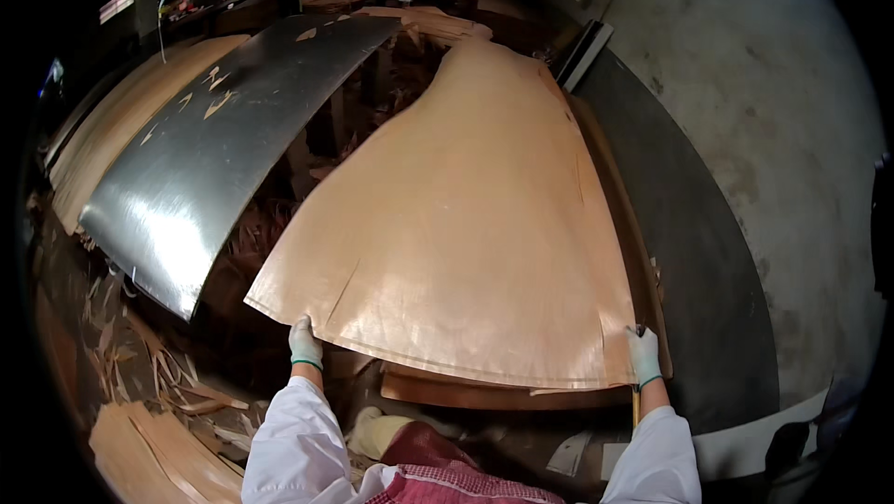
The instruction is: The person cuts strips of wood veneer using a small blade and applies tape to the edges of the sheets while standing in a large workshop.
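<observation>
A large, thin, tan wood veneer sheet spreads out in front of me, its near edge curving between my hands. Both hands wear pale gloves with green cuffs. My left hand is closed on the near edge by the left corner, close to a narrow split in the sheet. At the near right corner, my right hand grips the sheet as well. A small dark tip shows above its fingers and a thin yellowish stick below them; whether the hand holds these I cannot tell. Fingertips under the sheet are hidden.
More veneer lies beneath the sheet. Left of it stands a shiny dark tabletop with veneer scraps on it. Offcuts litter the floor at lower left. A dark board is along the grey wall at right. People are far back.
</observation>
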